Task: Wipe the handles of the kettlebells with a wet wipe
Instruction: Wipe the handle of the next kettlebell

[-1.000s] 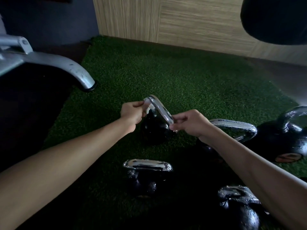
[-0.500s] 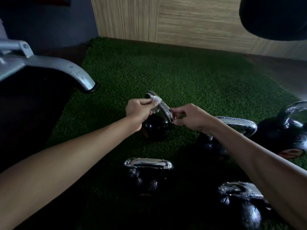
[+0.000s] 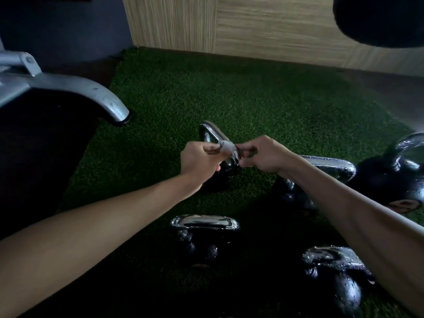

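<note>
Left grip (image 3: pixel 199 161) pinches a wet wipe (image 3: pixel 227 146) against the chrome handle (image 3: pixel 210 132) of the middle kettlebell (image 3: pixel 220 180), fingers curled. Wipe is draped over the near part of the handle. The far part is bare and slants up to the left. Right grip (image 3: pixel 263 154) pinches the handle's near end, hard against the wipe's edge.

Kettlebell stands on a green turf mat (image 3: pixel 263 99) on the floor. Wood-panel wall (image 3: pixel 252 26) behind, darker wall to the left.

Grey metal machine leg (image 3: pixel 91 90) comes down at the mat's left edge. Other kettlebells around:
- near one (image 3: pixel 204 222) between the forearms
- right one (image 3: pixel 332 162), partly hidden by the right forearm
- large one (image 3: pixel 394 177) far right
- wet-looking one (image 3: pixel 332 258) bottom right
</note>
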Motion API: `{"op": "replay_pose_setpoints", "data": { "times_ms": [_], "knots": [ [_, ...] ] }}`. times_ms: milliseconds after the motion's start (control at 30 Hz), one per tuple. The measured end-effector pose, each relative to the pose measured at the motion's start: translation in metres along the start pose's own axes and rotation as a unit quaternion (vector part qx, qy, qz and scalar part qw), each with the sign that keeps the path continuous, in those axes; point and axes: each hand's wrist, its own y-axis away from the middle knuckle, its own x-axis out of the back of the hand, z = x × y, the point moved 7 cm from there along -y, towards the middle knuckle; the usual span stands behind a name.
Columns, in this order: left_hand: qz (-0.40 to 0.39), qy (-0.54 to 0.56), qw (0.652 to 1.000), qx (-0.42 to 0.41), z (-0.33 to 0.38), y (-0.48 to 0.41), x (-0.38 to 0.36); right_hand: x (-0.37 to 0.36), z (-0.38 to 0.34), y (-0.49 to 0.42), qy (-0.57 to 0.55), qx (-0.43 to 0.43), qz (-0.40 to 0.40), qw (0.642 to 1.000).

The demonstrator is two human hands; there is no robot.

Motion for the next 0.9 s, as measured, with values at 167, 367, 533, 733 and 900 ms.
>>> {"op": "replay_pose_setpoints", "data": {
  "times_ms": [167,367,533,733,900],
  "knots": [
    [-0.047,-0.051,0.998,-0.008,-0.008,0.014,-0.008,0.001,0.002,-0.002,-0.024,-0.006,0.0,1.0],
    [-0.059,-0.18,0.972,-0.139,0.008,0.021,-0.016,0.001,0.001,0.001,-0.023,-0.005,0.01,1.0],
    [-0.062,-0.224,0.964,-0.132,-0.011,0.013,-0.024,0.002,0.005,0.0,-0.024,-0.025,0.008,0.999],
    [-0.091,-0.284,0.938,-0.175,-0.006,0.003,-0.02,0.001,0.006,0.0,0.0,-0.031,0.031,0.999],
    [-0.115,-0.309,0.936,-0.121,-0.015,-0.007,-0.023,0.002,0.008,0.0,-0.019,-0.033,0.029,0.999]
  ]
}}
